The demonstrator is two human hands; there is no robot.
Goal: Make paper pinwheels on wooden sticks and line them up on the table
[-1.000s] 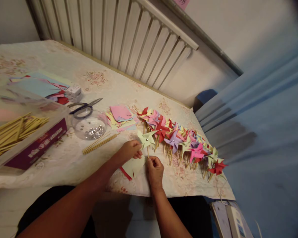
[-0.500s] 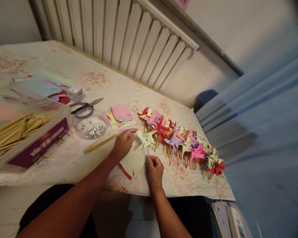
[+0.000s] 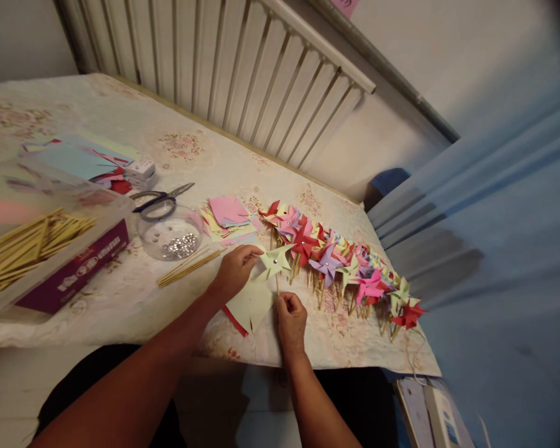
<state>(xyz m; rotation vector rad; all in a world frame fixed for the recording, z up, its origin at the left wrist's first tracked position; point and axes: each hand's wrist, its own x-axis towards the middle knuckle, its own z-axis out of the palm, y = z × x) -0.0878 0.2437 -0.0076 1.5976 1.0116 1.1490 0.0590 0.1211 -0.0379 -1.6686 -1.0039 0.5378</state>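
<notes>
A pale green paper pinwheel [image 3: 274, 262] stands on a thin wooden stick above the table's near edge. My right hand [image 3: 290, 320] is closed in a pinch on the lower end of that stick. My left hand [image 3: 234, 269] sits just left of the pinwheel, fingertips touching one of its blades. Under both hands lie a pale green paper square [image 3: 249, 305] and a red sheet beneath it. A long row of finished pinwheels [image 3: 340, 261] in red, pink, purple and green runs off to the right.
A clear bowl of silver pins [image 3: 170, 233], scissors [image 3: 161, 200], a stack of paper squares [image 3: 226, 216], loose sticks [image 3: 189, 266] and a box of sticks [image 3: 42, 252] lie to the left. A radiator [image 3: 242, 74] backs the table. A blue curtain [image 3: 494, 249] hangs right.
My left hand left the pinwheel's blade, drew back a little to the left, then returned its fingertips to the blade. My right hand kept the stick still.
</notes>
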